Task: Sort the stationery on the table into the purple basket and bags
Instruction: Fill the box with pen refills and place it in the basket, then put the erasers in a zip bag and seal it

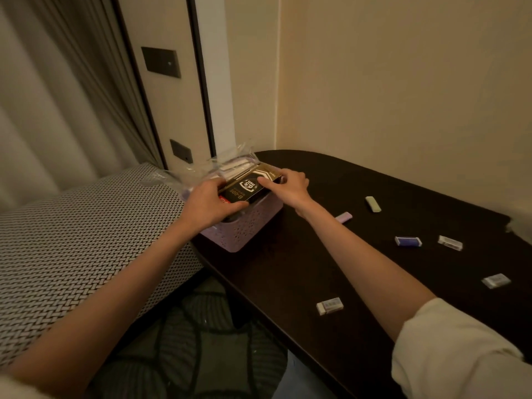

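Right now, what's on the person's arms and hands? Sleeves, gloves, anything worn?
Both hands, left hand and right hand, are bare: no gloves, rings or watch visible. Forearms are uncovered. A cream sleeve is pushed up on the right arm; a sliver of similar pale fabric shows at the left arm's bottom corner.

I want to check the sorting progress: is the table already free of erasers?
No, several erasers lie on the table, apart from the basket.
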The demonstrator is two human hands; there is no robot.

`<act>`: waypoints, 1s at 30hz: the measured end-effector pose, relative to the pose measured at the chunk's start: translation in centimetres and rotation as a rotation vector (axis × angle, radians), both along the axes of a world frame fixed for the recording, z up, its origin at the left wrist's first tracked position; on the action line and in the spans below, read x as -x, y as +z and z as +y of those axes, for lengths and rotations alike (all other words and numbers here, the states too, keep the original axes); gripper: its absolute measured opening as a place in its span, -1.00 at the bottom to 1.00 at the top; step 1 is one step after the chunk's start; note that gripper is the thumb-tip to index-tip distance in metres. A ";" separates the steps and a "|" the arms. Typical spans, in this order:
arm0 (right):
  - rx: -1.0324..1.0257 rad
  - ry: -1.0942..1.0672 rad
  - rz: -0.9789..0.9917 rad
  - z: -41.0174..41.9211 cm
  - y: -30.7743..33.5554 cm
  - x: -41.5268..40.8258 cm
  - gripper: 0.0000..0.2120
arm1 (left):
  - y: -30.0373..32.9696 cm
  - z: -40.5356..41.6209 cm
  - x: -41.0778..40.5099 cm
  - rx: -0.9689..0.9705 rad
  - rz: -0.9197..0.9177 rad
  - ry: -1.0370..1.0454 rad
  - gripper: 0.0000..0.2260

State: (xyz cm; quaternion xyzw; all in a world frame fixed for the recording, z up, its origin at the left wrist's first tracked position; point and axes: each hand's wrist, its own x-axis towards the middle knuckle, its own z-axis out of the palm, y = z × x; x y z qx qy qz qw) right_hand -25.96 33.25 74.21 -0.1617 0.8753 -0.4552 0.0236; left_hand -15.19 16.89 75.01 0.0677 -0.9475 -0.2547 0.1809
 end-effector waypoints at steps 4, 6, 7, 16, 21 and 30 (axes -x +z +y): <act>-0.069 -0.011 -0.014 -0.2 0.0 0.9 -0.44 | 0.6 0.2 -0.4 0.177 0.019 -0.028 -0.45; -0.089 -0.011 -0.030 -0.3 0.0 1.2 -0.40 | 0.8 0.2 -0.5 0.230 -0.002 -0.041 -0.47; -0.098 -0.015 -0.027 -0.3 0.0 1.4 -0.39 | 0.9 0.2 -0.4 0.248 -0.016 -0.042 -0.48; -0.185 0.001 0.014 -0.5 -0.2 1.6 -0.44 | 0.6 0.2 -0.9 0.303 -0.031 -0.025 -0.43; -0.122 0.090 0.058 -0.3 -0.4 0.9 -0.51 | 1.1 0.5 -1.2 0.277 -0.063 -0.064 -0.47; -0.041 -0.137 -0.015 9.5 -1.0 0.3 -0.50 | 1.2 5.7 -0.5 0.260 0.132 -0.177 -0.57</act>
